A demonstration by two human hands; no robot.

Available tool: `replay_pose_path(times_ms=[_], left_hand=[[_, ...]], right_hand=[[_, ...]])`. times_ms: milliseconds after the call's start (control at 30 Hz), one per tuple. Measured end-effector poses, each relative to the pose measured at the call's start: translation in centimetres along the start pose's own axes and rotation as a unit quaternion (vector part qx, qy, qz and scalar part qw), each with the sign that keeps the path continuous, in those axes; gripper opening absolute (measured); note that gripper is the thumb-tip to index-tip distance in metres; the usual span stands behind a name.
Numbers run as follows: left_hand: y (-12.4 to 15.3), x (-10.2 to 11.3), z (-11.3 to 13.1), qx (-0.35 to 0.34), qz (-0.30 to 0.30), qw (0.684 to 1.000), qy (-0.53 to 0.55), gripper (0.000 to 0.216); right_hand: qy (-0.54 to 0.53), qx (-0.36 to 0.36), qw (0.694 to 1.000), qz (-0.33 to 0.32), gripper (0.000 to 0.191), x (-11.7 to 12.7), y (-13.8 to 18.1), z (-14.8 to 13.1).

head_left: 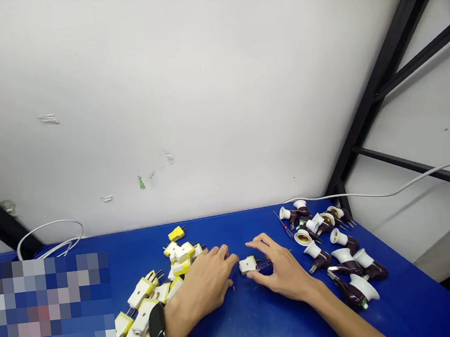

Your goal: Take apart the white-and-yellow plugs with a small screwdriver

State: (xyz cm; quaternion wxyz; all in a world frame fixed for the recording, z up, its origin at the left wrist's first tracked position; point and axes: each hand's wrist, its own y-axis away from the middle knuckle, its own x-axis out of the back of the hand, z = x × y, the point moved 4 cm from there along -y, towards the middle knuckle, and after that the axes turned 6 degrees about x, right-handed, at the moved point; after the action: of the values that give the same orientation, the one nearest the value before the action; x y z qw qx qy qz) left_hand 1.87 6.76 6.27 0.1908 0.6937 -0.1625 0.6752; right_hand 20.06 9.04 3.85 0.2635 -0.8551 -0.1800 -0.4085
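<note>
On the blue table (pixel 265 320) a single white and yellow plug (pixel 248 264) lies between my two hands. My right hand (pixel 282 270) curls round its right end, thumb and fingers pinching the plug and a dark piece beside it. My left hand (pixel 209 285) lies palm down just left of the plug, fingers stretched out and touching nothing I can make out. A dark watch and a bracelet are on my left wrist (pixel 160 333).
A heap of white and yellow plugs (pixel 157 291) spreads left of my left hand. Several maroon and white lamp sockets (pixel 338 253) lie at the right, with a small red screwdriver (pixel 284 225) behind. White cables (pixel 51 235) run along the wall. A black metal frame (pixel 380 82) stands at the right.
</note>
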Motion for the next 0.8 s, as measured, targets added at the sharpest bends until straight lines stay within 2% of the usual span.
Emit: replay_pose_path(times_ms=[100, 167, 233, 300, 400, 533, 700, 800], left_hand=[[0.3, -0.1, 0.1, -0.001, -0.045, 0.999, -0.006, 0.033], [0.0, -0.5, 0.3, -0.016, -0.053, 0.998, 0.003, 0.030], [-0.5, -1.0, 0.5, -0.026, -0.059, 0.998, 0.019, 0.025], [-0.8, -1.5, 0.6, -0.032, -0.061, 0.997, 0.038, 0.019], [-0.9, -2.1, 0.8, -0.041, -0.054, 0.997, 0.043, 0.020], [-0.5, -2.3, 1.1, -0.046, -0.035, 0.998, 0.002, 0.025], [-0.1, -1.5, 1.4, -0.048, -0.068, 0.996, 0.036, 0.020], [-0.2, -1.0, 1.5, -0.045, -0.078, 0.994, 0.057, 0.016]], right_hand=[[-0.022, 0.000, 1.000, 0.018, 0.034, 0.5, -0.2, -0.3], [-0.043, 0.011, 0.999, 0.026, 0.019, 0.5, -0.3, -0.3], [-0.068, 0.025, 0.997, 0.040, 0.013, 0.6, -0.3, -0.1], [-0.092, 0.028, 0.993, 0.075, 0.018, 0.9, -0.3, 0.0], [-0.117, 0.020, 0.979, 0.168, 0.024, 1.9, -0.2, 0.2], [-0.187, -0.038, 0.943, 0.271, 0.037, 2.8, 0.1, 0.8], [-0.362, -0.129, 0.875, 0.295, 0.052, 2.2, -0.1, 1.9], [-0.401, -0.133, 0.859, 0.289, 0.053, 1.8, -0.3, 2.1]])
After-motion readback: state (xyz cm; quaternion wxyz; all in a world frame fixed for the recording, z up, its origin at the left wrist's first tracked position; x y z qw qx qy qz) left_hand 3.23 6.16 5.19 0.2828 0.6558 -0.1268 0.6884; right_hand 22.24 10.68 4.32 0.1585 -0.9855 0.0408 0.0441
